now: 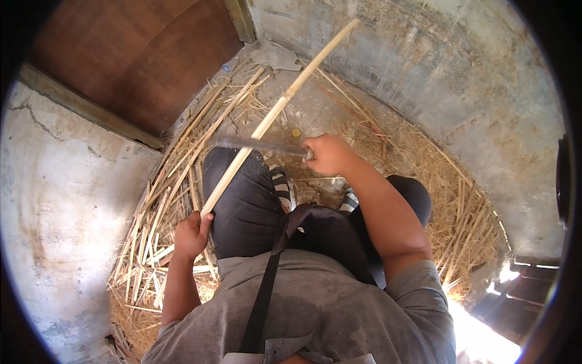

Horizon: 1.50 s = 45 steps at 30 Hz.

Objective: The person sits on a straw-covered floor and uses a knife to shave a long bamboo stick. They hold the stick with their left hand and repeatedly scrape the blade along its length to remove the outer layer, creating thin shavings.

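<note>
A long pale bamboo strip (pixel 271 115) slants from beside my left knee up toward the far wall. Its near end is in my left hand (pixel 194 232), with the fingers closed round it and the thumb on top. My right hand (pixel 329 154) grips the handle of a long-bladed knife (pixel 267 144). The blade lies across the bamboo strip above my left knee and is smeared by motion toward its tip. Whether its edge bites into the strip I cannot tell. Pale dust or shavings speckle the dark trouser leg (pixel 237 200) under the strip.
Several split bamboo strips (pixel 176 182) are heaped along the left. Fine shavings (pixel 454 218) pile up at the right. Concrete walls (pixel 412 67) curve around me, with a brown wooden panel (pixel 133 54) at the far left. A small yellow disc (pixel 296 133) lies on the floor.
</note>
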Each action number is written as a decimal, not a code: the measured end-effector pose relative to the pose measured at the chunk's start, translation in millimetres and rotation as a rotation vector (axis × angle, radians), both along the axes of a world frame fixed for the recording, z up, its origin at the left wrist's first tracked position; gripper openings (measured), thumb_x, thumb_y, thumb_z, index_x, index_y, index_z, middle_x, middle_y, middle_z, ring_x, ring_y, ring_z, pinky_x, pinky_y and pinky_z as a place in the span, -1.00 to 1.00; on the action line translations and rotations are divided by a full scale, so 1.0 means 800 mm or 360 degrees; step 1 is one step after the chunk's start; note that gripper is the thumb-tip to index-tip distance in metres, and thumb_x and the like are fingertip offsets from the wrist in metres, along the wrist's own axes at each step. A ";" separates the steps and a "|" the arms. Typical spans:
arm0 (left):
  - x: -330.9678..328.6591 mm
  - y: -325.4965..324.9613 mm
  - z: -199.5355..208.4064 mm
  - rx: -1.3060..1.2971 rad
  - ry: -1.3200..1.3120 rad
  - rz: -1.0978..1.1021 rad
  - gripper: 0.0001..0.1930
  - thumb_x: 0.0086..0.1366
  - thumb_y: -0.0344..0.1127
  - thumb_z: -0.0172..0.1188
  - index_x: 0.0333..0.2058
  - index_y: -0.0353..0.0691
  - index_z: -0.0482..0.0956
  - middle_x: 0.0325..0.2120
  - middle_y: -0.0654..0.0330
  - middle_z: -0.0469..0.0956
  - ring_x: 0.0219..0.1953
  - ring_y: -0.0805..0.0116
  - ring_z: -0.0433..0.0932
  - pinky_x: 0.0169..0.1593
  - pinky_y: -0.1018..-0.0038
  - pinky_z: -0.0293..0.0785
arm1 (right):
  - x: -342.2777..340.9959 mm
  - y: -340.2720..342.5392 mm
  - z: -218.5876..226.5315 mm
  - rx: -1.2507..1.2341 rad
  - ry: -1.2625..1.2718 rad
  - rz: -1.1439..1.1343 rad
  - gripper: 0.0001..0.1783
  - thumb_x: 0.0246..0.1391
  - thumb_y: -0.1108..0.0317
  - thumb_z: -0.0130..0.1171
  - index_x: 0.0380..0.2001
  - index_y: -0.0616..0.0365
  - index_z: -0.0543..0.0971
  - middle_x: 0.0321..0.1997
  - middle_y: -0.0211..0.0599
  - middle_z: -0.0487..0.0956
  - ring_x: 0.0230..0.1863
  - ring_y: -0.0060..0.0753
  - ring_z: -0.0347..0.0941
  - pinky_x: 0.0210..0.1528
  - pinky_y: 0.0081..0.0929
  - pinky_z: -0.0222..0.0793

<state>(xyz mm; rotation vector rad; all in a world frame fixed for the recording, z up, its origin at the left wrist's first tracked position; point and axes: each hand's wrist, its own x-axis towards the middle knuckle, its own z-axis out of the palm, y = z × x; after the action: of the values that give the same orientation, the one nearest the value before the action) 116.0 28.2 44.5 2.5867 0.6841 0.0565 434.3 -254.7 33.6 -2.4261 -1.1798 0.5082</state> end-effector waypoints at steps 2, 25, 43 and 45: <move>0.000 0.001 0.000 0.0029 0.0003 -0.0007 -0.46 0.41 0.10 0.17 -0.51 -0.32 0.45 -0.70 -0.10 0.47 -0.58 -0.18 0.52 -0.48 0.11 0.38 | -0.002 0.003 0.001 -0.0009 -0.0019 0.0066 -0.56 0.01 0.14 0.31 -0.04 0.06 0.62 -0.18 -0.01 0.67 -0.09 0.15 0.59 -0.02 -0.06 0.51; 0.016 -0.006 0.003 0.0198 -0.0085 -0.0073 -0.46 0.39 0.08 0.20 -0.55 -0.31 0.42 -0.70 -0.11 0.46 -0.61 -0.20 0.50 -0.51 0.11 0.37 | 0.007 -0.003 -0.006 0.0145 0.0003 0.0039 -0.65 0.01 0.15 0.34 -0.16 0.08 0.64 -0.26 -0.01 0.66 -0.15 0.13 0.60 -0.11 -0.03 0.50; 0.018 -0.001 -0.005 0.0073 -0.0104 -0.0055 -0.49 0.40 0.06 0.19 -0.50 -0.32 0.47 -0.68 -0.11 0.49 -0.58 -0.19 0.54 -0.48 0.11 0.41 | 0.037 -0.027 -0.013 0.0332 0.0092 -0.0541 -0.43 0.02 0.08 0.34 0.02 0.25 0.59 -0.14 0.13 0.65 -0.04 0.17 0.58 0.02 -0.10 0.47; 0.018 -0.003 -0.001 0.0087 -0.0099 -0.0052 -0.49 0.40 0.06 0.19 -0.50 -0.32 0.47 -0.68 -0.10 0.49 -0.58 -0.18 0.54 -0.48 0.12 0.41 | 0.031 -0.029 -0.004 0.0222 0.0106 -0.0379 -0.45 0.02 0.10 0.34 0.02 0.21 0.59 -0.15 0.11 0.65 -0.05 0.16 0.58 0.01 -0.11 0.47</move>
<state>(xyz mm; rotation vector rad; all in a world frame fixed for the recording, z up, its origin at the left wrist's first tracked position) 130.5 25.7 43.3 2.6354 0.6261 0.1466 458.8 -277.9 30.2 -2.3684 -0.8545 0.4157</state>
